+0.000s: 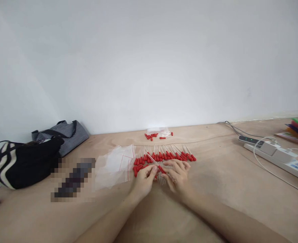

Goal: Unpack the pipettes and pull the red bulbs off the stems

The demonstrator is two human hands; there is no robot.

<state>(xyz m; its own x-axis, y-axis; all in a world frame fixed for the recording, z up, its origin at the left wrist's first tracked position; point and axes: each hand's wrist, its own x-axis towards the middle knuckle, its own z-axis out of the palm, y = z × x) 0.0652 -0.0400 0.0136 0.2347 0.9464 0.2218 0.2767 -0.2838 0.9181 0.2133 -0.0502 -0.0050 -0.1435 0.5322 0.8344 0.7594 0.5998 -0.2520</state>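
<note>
Centrally, on the plywood worktop [214, 189]: left hand [144, 179] and right hand [177, 174] meet fingertip to fingertip; between them 1 dropper [161, 169], red bulb toward the right hand, clear tube slanting up and left; left grip pinched on it, thumb against fingers; right grip curled at the bulb and touching it, whether it presses cannot be told; its outer fingers lie loosely spread over the row of droppers [169, 156] just beyond, bulbs toward the person; clear zip bags [115, 165] just left of the left hand; loose red bulbs [151, 136] farther back, near the wall [149, 67]; power strip [272, 152] well right; 2 striped bags [68, 135] far left.
</note>
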